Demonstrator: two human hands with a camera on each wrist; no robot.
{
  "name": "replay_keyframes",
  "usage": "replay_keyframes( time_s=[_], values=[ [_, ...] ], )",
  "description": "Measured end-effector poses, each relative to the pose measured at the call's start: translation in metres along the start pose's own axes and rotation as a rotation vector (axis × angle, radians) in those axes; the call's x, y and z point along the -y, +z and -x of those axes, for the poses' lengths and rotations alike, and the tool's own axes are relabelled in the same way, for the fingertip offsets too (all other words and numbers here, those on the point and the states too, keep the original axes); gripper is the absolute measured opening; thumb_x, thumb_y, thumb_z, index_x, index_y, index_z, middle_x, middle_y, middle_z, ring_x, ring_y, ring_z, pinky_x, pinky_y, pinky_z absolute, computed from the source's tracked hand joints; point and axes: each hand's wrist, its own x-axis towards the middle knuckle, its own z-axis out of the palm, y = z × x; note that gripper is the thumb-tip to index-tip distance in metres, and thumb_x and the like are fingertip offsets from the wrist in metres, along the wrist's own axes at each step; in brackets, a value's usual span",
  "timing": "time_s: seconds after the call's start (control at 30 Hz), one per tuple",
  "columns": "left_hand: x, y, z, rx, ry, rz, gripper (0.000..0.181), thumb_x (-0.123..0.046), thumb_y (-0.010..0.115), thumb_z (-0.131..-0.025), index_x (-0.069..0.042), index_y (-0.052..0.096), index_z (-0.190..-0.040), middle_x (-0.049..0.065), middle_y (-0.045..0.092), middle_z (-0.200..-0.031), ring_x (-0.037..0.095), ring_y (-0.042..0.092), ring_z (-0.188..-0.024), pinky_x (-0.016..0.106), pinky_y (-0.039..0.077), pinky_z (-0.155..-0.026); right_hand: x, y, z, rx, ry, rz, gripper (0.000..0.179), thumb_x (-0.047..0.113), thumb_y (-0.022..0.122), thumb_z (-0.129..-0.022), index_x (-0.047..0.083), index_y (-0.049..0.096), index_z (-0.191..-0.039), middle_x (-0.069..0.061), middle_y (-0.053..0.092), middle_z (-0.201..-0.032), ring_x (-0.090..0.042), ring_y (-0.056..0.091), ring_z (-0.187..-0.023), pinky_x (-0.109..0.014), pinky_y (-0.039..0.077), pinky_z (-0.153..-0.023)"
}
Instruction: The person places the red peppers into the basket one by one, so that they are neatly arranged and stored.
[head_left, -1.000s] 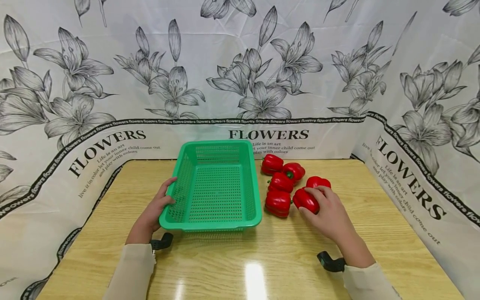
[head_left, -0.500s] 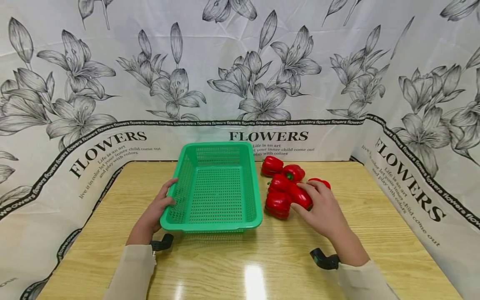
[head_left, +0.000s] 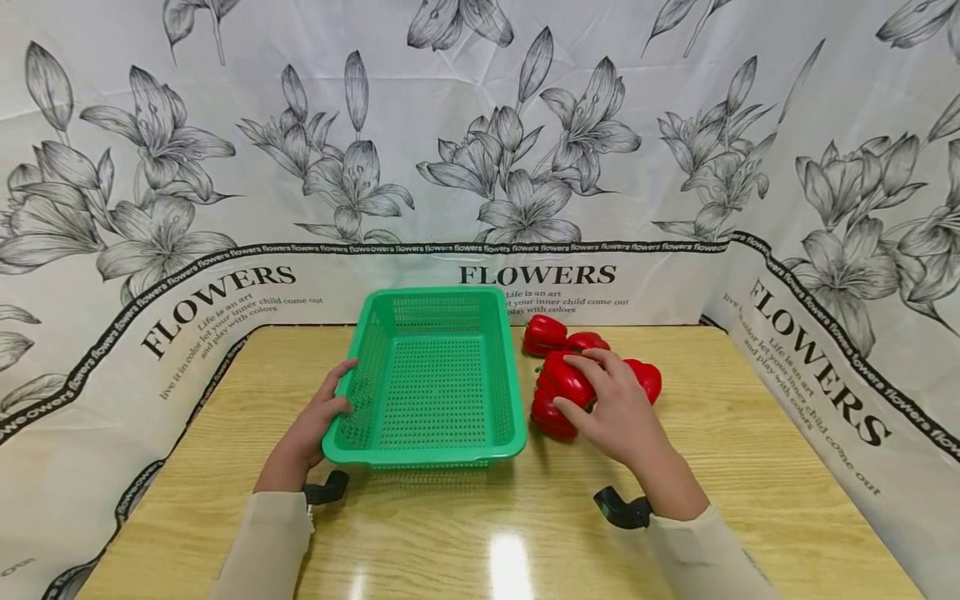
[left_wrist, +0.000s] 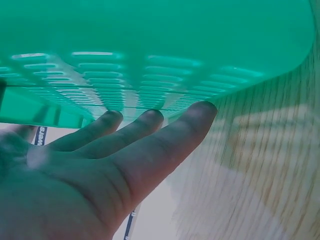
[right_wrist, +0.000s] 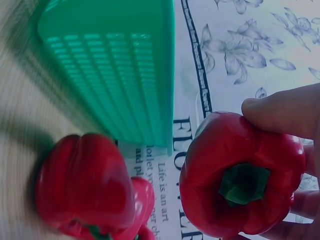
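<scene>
A green plastic basket (head_left: 435, 392) with slotted sides stands on the table, nothing inside it. My left hand (head_left: 311, 421) grips its left rim; in the left wrist view the fingers (left_wrist: 165, 145) stretch along the outer wall. My right hand (head_left: 618, 408) holds a red bell pepper (right_wrist: 200, 170) between thumb and fingers, its green stem facing the right wrist camera. That pepper is raised off the table, right of the basket. Beneath it and partly covered lies another red bell pepper (head_left: 553, 422). More red peppers sit behind (head_left: 546, 333) and to the right (head_left: 647, 381) of my hand.
The wooden table (head_left: 435, 533) ends at a white floral cloth (head_left: 480, 167) hanging at the back and both sides. A further pepper (head_left: 587, 342) lies near the back, partly hidden. Black camera mounts are strapped to both wrists.
My right hand has lifted the bell pepper from the right side of the group and carried it left over the others, toward the basket. My left hand stays on the rim.
</scene>
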Motion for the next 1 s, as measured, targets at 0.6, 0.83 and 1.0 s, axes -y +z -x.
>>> replay_keyframes(
  time_s=[0.6, 0.83, 1.0],
  values=[
    [0.002, 0.002, -0.002, 0.013, 0.031, 0.000, 0.081, -0.001, 0.036, -0.084, -0.029, 0.009, -0.155, 0.022, 0.007, -0.155, 0.043, 0.037, -0.121, 0.041, 0.048, -0.083, 0.033, 0.010, -0.023, -0.031, -0.094, -0.054, 0.056, 0.033, 0.074, -0.080, 0.013, 0.059, -0.130, -0.015, 0.052, -0.133, -0.035, 0.048, -0.121, -0.054, 0.052, -0.086],
    [0.003, 0.001, -0.005, 0.007, 0.033, 0.016, 0.079, 0.000, 0.036, -0.085, -0.028, 0.012, -0.155, 0.024, 0.011, -0.154, 0.040, 0.041, -0.117, 0.040, 0.049, -0.081, 0.041, 0.018, -0.032, -0.005, -0.095, -0.090, 0.054, 0.034, 0.073, -0.082, 0.015, 0.059, -0.130, -0.014, 0.051, -0.135, -0.035, 0.048, -0.124, -0.054, 0.050, -0.090],
    [0.002, -0.001, -0.004, -0.004, 0.025, 0.026, 0.077, -0.001, 0.036, -0.086, -0.029, 0.014, -0.155, 0.024, 0.014, -0.153, 0.037, 0.046, -0.111, 0.041, 0.050, -0.079, 0.046, 0.023, -0.038, -0.005, -0.140, -0.110, 0.053, 0.035, 0.072, -0.083, 0.015, 0.059, -0.130, -0.014, 0.051, -0.133, -0.034, 0.048, -0.123, -0.052, 0.050, -0.091]
  ],
)
